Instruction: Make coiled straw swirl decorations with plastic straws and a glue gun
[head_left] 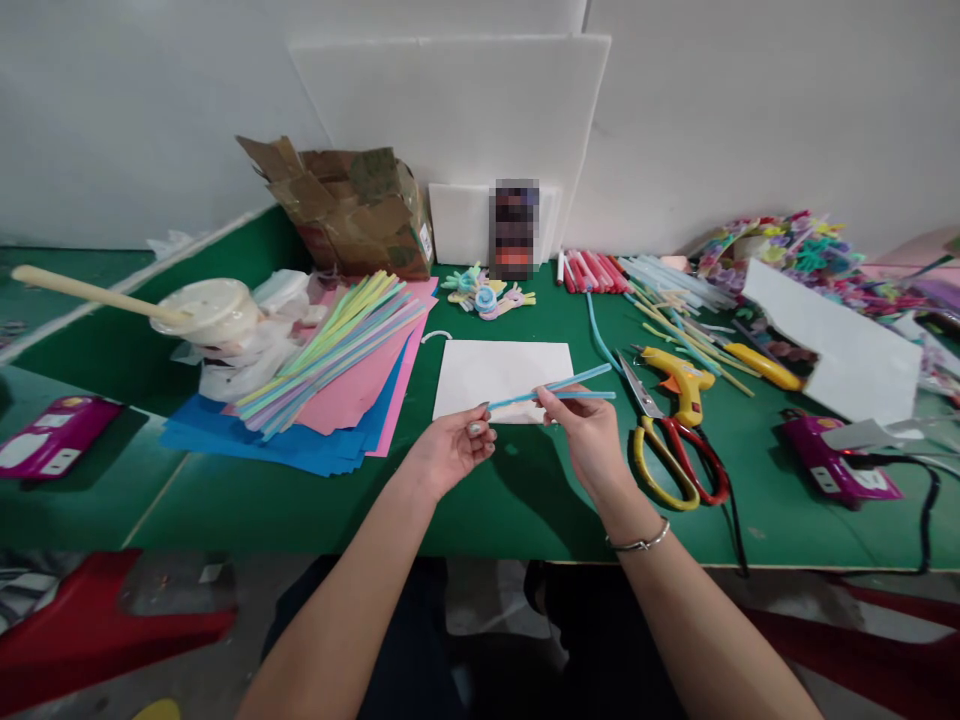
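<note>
A light-blue pipe cleaner [581,378] stretches between my two hands over a white sheet [495,365]. My left hand [457,440] pinches its left end between thumb and fingertips. Farther right, my right hand [585,430] grips it too, and two blue lengths fan out past those fingers. Whether they are one folded piece or two cannot be made out. Scissors with one yellow and one red handle [664,455] lie close to my right hand. Beyond them rests a yellow hot glue gun [681,382].
Pastel pipe cleaners [337,350] lie on pink and blue sheets [262,440] at left. A cardboard box [360,210], a white tub [210,310] and pink-red sticks [592,272] stand or lie behind. Purple power strips [836,460] sit at both sides; a cord trails right.
</note>
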